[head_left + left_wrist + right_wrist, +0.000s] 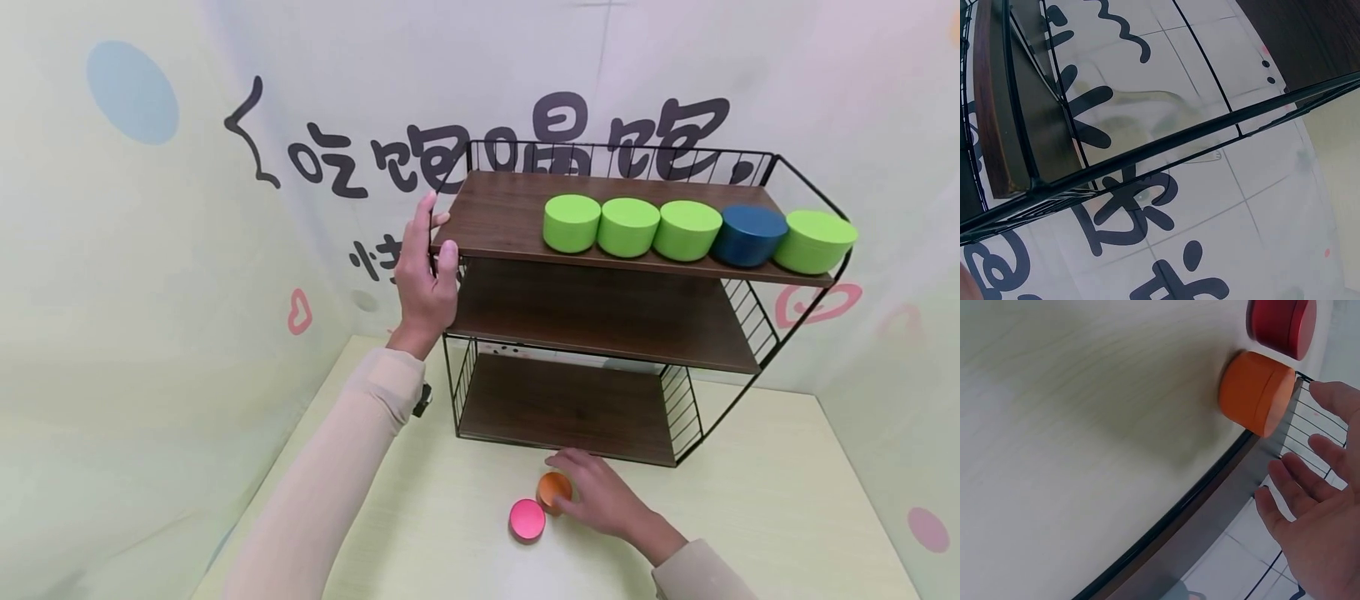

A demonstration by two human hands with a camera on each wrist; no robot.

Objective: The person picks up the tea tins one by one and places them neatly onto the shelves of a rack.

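Note:
My left hand [426,279] holds the front left post of a three-tier shelf [570,417] with dark wooden boards and a black wire frame. Its thumb lies in front, and a fingertip shows past the post. In the left wrist view the frame [1166,145] crosses the picture, with only a bit of that hand at the lower left corner. On the table, my right hand [600,496] hovers beside an orange round lidded tin [1254,390], fingers spread and loosely bent around it without gripping. A pink-red round tin [527,520] stands right next to the orange one.
Along the top board's front edge stand several green round tins [628,229] and a blue one [750,236], towards the right. The pale table [780,492] extends around the rack. A printed wall sheet [337,83] hangs close behind.

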